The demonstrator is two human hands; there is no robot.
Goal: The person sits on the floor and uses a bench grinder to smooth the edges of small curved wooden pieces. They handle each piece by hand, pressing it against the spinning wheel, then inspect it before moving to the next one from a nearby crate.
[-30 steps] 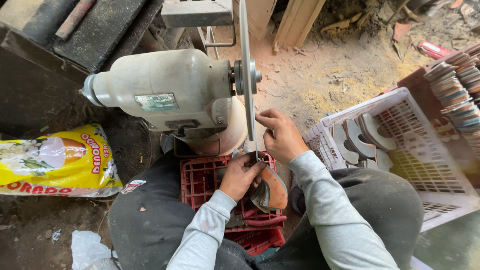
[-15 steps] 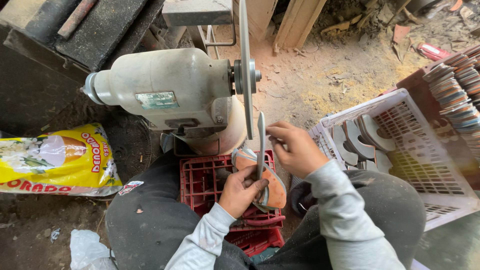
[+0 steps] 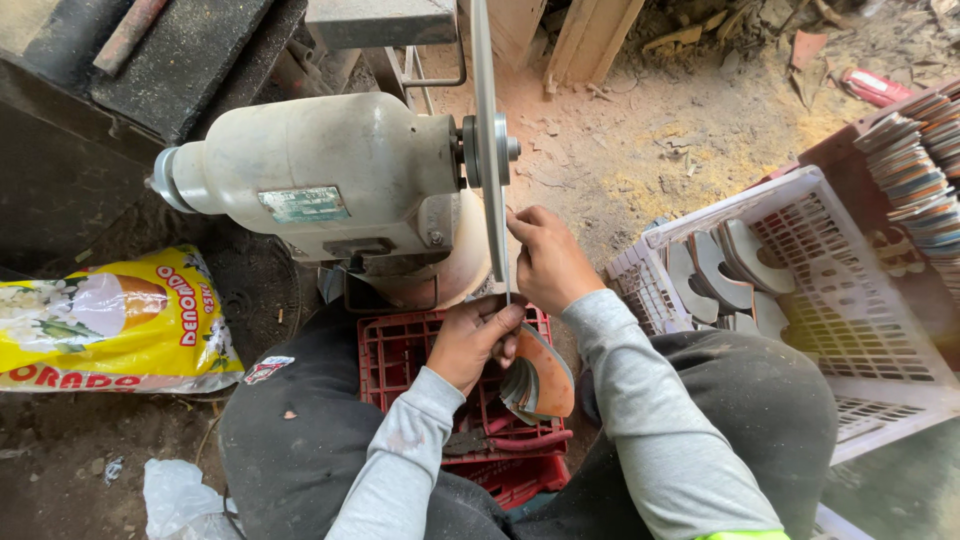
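Note:
A bench grinder (image 3: 330,180) with a thin upright disc (image 3: 487,140) stands in front of me. My right hand (image 3: 548,262) presses a thin flat piece edge-on against the disc's lower part. My left hand (image 3: 478,340) sits just below, fingers on the same piece and over a stack of curved orange-brown pieces (image 3: 540,378) held against my lap. A red plastic crate (image 3: 480,440) lies under the hands between my knees, with red-handled pliers (image 3: 505,440) in it.
A white plastic crate (image 3: 850,300) with several curved grey pieces stands at right, with a stack of flat pieces (image 3: 920,150) behind it. A yellow sack (image 3: 110,320) lies at left. Sawdust-covered ground and wooden boards (image 3: 590,35) are beyond the grinder.
My right hand lifted a thin piece up away from the disc, then brought it back down against the disc's lower edge. My left hand rose slightly beside it.

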